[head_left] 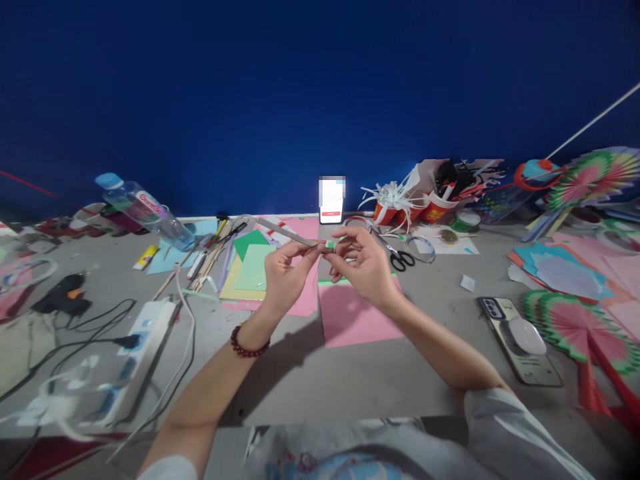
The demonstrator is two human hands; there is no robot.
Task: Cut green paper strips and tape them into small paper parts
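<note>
Over the middle of the table, my left hand (287, 270) pinches a long, thin grey strip (285, 231) between thumb and fingers. The strip slants up to the left, flat and straight. At its near end the thumb and fingers of my right hand (363, 263) close on it, meeting the left fingertips; the fingers partly hide that end. Whether the strip is paper or metal I cannot tell. Below the hands lies a pink paper sheet (357, 317) with a green strip along its top edge. Green and yellow sheets (253, 267) are stacked left of it.
A lit phone (331, 203) leans on the blue wall. Black-handled scissors (401, 259) lie right of my hands. A second phone (520, 343) and folded paper fans (585, 327) are farther right. A power strip (145, 353), cables and a tilted bottle (145, 207) occupy the left.
</note>
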